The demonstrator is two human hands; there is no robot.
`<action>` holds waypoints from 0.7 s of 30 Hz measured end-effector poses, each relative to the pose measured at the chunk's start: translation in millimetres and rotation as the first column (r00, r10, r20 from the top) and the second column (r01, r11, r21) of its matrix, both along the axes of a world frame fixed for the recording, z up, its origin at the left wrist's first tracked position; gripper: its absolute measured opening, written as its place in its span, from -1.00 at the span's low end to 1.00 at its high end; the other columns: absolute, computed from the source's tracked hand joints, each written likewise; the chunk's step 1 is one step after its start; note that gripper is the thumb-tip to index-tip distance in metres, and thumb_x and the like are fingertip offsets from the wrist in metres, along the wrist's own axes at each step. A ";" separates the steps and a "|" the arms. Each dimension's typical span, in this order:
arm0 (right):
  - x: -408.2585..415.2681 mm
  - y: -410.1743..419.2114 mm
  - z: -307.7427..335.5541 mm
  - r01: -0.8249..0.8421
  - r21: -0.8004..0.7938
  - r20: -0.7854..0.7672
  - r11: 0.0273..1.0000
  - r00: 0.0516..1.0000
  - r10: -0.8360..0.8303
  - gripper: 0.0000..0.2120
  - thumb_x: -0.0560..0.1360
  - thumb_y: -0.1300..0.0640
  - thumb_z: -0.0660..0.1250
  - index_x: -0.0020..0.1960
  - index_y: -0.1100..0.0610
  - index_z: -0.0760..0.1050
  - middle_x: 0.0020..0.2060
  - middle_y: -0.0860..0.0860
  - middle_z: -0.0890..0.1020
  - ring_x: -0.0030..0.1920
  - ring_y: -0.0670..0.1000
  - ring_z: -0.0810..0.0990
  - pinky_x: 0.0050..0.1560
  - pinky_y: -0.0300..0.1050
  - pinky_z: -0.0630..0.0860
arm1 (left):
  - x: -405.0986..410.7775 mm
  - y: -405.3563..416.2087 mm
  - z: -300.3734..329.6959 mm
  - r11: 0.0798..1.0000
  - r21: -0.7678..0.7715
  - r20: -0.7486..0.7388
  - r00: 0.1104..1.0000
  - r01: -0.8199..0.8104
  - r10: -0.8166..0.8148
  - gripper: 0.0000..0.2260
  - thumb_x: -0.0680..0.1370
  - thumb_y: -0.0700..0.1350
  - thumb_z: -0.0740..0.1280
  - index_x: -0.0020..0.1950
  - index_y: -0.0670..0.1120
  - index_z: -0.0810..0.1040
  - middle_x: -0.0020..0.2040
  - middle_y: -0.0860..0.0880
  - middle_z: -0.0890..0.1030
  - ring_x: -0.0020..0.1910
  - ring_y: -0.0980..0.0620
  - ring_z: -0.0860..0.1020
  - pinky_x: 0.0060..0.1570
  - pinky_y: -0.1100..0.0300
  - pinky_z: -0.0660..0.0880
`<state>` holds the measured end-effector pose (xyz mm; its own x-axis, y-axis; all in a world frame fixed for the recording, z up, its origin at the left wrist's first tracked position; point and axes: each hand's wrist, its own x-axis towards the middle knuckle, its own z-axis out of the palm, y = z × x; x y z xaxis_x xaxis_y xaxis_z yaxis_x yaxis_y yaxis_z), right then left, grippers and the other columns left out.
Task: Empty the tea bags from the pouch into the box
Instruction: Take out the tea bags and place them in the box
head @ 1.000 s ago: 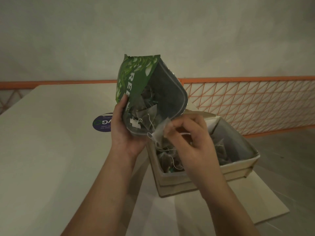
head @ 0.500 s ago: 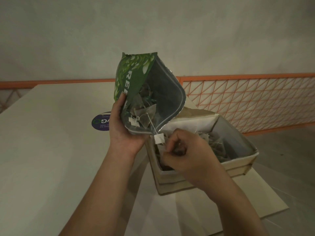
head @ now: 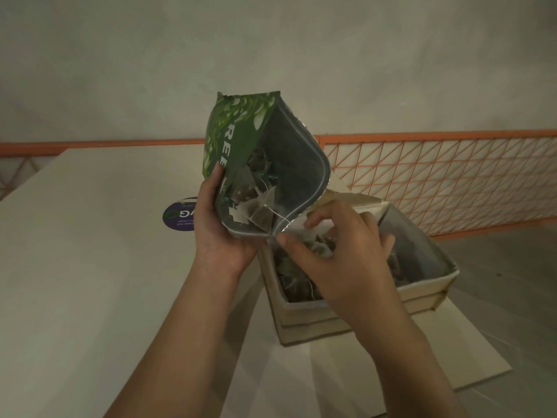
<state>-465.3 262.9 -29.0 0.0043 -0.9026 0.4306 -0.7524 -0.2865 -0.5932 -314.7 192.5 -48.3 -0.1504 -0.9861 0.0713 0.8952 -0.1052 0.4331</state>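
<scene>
My left hand [head: 224, 233] grips the green pouch [head: 238, 137] by its lower edge and holds it upright and tilted, its open mouth facing me. Pyramid tea bags [head: 256, 203] with strings and white tags lie inside against the silver lining. My right hand [head: 343, 263] hovers over the beige cardboard box [head: 422, 292], just below the pouch's mouth, with thumb and fingers spread apart. More tea bags [head: 297, 285] fill the box under that hand; part of them is hidden by it.
The box stands on a flat cardboard sheet [head: 437, 357] at the right edge of a pale table [head: 90, 267]. A round purple sticker [head: 177, 218] lies on the table behind my left hand. An orange mesh fence [head: 437, 179] runs along the back right.
My right hand carried a tea bag from the pouch's mouth down into the box and has since loosened its fingers. The pouch has stayed in my left hand, almost still.
</scene>
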 end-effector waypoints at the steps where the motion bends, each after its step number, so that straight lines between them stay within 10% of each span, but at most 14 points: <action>1: 4.2 -1.5 -1.7 -0.031 0.036 0.091 0.999 0.995 0.028 -0.68 0.36 -0.32 0.36 -0.04 -0.19 0.36 -0.11 -0.30 0.52 0.05 -0.19 0.37 0.12 -0.10 0.15 | -0.3 0.6 0.4 1.000 -0.003 0.001 1.000 -0.001 0.001 -0.41 0.50 0.14 0.34 0.51 -0.03 0.45 0.50 -0.12 0.45 0.46 -0.15 0.43 0.33 -0.07 0.48; 8: 7.5 -9.9 -8.6 -0.116 0.086 0.277 0.990 0.957 0.088 -0.90 0.40 -0.21 0.38 -0.23 -0.23 0.57 -0.41 -0.20 0.62 -0.25 -0.11 0.62 0.12 0.25 0.49 | 2.5 -2.6 -2.5 1.000 0.001 0.021 1.000 0.018 -0.018 -0.44 0.57 0.16 0.29 0.54 -0.01 0.41 0.53 -0.10 0.41 0.50 -0.15 0.37 0.39 -0.07 0.41; 14: -0.1 -11.9 -1.3 -0.119 0.099 0.389 0.988 0.918 0.072 -0.87 0.46 -0.11 0.41 -0.07 -0.07 0.60 -0.34 -0.10 0.65 -0.33 -0.14 0.60 -0.20 -0.10 0.58 | 1.4 -3.6 -3.4 1.000 0.007 0.026 1.000 -0.006 0.005 -0.42 0.50 0.16 0.34 0.49 -0.02 0.48 0.51 -0.11 0.43 0.50 -0.14 0.38 0.42 -0.03 0.37; 21: 5.2 -12.8 -8.3 -0.161 0.070 0.398 0.985 0.910 0.120 -0.83 0.47 -0.07 0.43 -0.15 0.01 0.69 -0.32 -0.12 0.68 -0.27 -0.12 0.64 -0.15 -0.06 0.61 | 1.9 -3.4 -3.4 1.000 0.017 0.038 0.999 -0.018 0.017 -0.46 0.58 0.18 0.29 0.51 -0.02 0.45 0.53 -0.12 0.40 0.48 -0.15 0.40 0.40 -0.05 0.37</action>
